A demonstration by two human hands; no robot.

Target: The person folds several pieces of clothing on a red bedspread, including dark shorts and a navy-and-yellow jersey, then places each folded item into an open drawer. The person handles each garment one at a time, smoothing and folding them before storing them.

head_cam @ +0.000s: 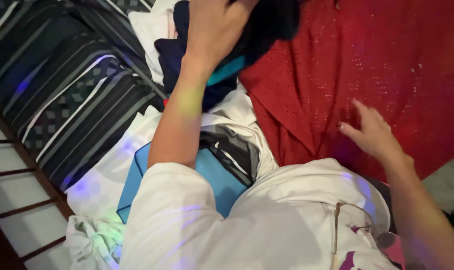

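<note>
The left hand [214,30] grips a dark garment [267,22] lifted at the bed's far edge. It looks soft, light and floppy; best bunched in a fistful. The right hand [374,135] hovers open-fingered over red cloth [387,65].

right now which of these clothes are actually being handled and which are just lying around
In hand:
- left hand gripping a dark navy garment with a teal band, on the pile
- right hand open, over the red sequinned cloth

Lying about:
- striped dark bedding
- blue folded piece
- white cloth, crumpled
- grey and white striped garment
</note>
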